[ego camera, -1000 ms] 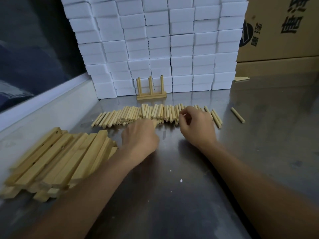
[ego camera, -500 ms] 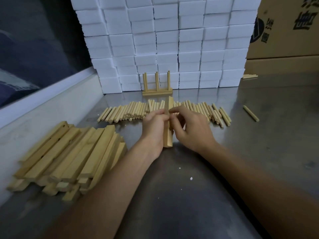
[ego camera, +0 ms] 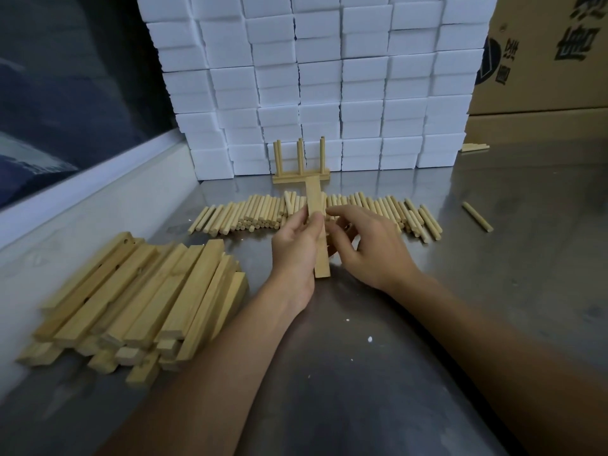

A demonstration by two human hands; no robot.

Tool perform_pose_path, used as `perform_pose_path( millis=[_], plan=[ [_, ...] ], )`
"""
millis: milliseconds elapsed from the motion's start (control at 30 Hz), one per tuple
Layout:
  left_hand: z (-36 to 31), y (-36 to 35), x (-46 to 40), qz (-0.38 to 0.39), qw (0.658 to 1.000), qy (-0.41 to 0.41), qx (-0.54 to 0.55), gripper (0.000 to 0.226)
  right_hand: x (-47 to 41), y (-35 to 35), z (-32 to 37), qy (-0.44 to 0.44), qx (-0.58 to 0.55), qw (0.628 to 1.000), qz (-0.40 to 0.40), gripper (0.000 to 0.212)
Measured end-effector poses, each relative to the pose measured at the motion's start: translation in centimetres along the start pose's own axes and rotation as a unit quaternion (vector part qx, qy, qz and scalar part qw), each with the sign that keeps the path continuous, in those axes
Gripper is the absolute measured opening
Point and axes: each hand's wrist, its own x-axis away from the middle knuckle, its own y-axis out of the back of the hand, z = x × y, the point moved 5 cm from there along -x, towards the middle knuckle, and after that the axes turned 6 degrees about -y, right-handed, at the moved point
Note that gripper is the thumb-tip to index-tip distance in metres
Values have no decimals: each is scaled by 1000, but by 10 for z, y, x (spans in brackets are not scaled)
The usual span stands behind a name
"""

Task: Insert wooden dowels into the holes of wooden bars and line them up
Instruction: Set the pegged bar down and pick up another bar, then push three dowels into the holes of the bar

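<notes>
My left hand [ego camera: 292, 248] grips a wooden bar [ego camera: 314, 195] at its middle, holding it lengthwise away from me above the metal table [ego camera: 362, 373]. My right hand [ego camera: 371, 248] is at the bar's right side, fingers curled, with a bit of a dowel [ego camera: 330, 250] showing between them against the bar. A row of loose dowels [ego camera: 256, 212] lies behind both hands. A pile of wooden bars [ego camera: 138, 291] lies at the left. One bar with three upright dowels [ego camera: 300, 177] stands at the back.
A wall of stacked white foam blocks [ego camera: 329, 77] closes the back. Cardboard boxes [ego camera: 543, 77] stand at the back right, with a small wooden piece [ego camera: 473, 147] before them. A stray dowel [ego camera: 477, 217] lies at the right. A raised white ledge [ego camera: 82, 199] runs along the left.
My left hand took up a bar and raised it from among the dowels. My right hand came off the dowel row and moved against the bar's right side.
</notes>
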Motion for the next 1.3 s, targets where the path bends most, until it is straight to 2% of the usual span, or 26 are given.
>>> perform_pose_path(
  millis=[167, 233, 367, 433, 567, 733, 833, 933, 1300],
  plan=[
    [-4, 4, 2, -19, 1000, -10, 10, 4, -1, 11, -13, -49, 6, 997, -66, 19],
    [-5, 6, 3, -32, 999, -16, -1, 16, -1, 14, -19, -76, -3, 994, -75, 20],
    [-4, 8, 2, -45, 999, -7, -16, 4, -1, 18, -25, -120, -9, 988, -92, 19],
    [-4, 8, 3, -45, 999, -1, -20, 7, -1, 25, -31, -138, 24, 985, -95, 21],
    [-5, 10, 9, -14, 999, -21, -31, 10, -1, 45, -60, -206, 184, 959, -64, 33],
    [-9, 14, 18, -35, 997, -46, -54, 12, 14, 55, -90, -344, 231, 910, 8, 46],
    [-10, 10, 24, -21, 998, -41, -32, 10, 17, 47, -98, -350, 254, 898, 75, 50],
    [-11, 9, 27, -24, 999, -30, -22, 11, 19, 44, -101, -342, 264, 896, 107, 54],
    [-9, 14, 33, -36, 999, -34, -17, 13, 27, 41, -94, -335, 284, 887, 141, 63]
  ],
)
